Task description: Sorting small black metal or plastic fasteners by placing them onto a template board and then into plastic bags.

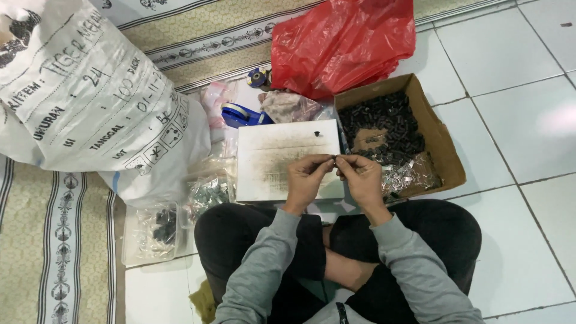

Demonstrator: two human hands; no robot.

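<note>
A single head-worn camera looks steeply down from close above the seated person's lap, facing forward across the white tiled floor (516, 120). The crossed legs fill the lower centre of the frame; a patterned mat (54, 240) runs along the left edge.

White tiled floor (510, 60), patterned mat (36, 240)

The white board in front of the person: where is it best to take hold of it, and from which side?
Probably by its bare left edge, coming from the left. The white board lies flat on the floor; the cardboard box crowds its right edge, and both hands hover over its near part.
</note>
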